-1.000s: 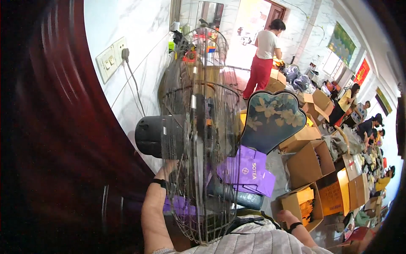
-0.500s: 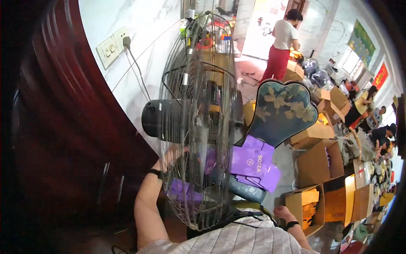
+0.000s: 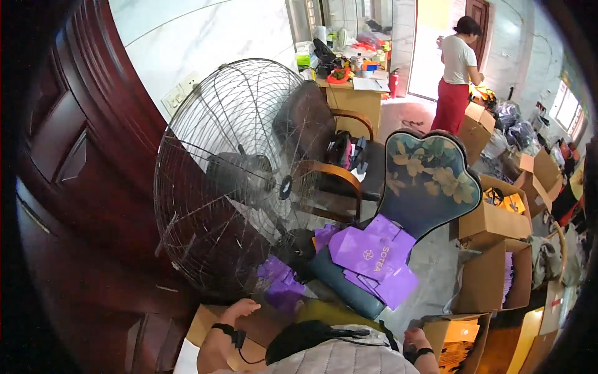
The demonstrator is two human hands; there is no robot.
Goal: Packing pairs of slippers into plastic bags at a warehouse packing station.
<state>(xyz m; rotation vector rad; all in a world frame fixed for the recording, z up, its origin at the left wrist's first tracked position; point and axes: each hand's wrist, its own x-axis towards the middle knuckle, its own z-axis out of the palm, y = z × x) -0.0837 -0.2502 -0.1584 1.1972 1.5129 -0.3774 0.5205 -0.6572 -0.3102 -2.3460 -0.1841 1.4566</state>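
A big metal fan [image 3: 237, 181] with a round wire cage stands right in front of me, beside a dark red wooden door [image 3: 68, 187]. My left hand [image 3: 240, 308] hangs just under the cage's lower rim with its fingers curled, apart from the wires and holding nothing. It has a black band with a cable at the wrist. My right hand [image 3: 415, 340] shows only partly at the lower edge, near an open cardboard box [image 3: 458, 330]; I cannot make out its fingers. Purple paper bags [image 3: 367, 255] lie stacked on a chair seat between my hands.
A chair back with a flower pattern [image 3: 430, 174] rises behind the bags. Open cardboard boxes [image 3: 498, 218] crowd the floor to the right. A wooden armchair [image 3: 330, 174] and a cluttered desk [image 3: 352, 87] stand behind the fan. A person in a red skirt [image 3: 458, 75] stands by the far doorway.
My left hand has come off the fan's cage and dropped below its rim. The fan now shows its broad round face instead of its edge.
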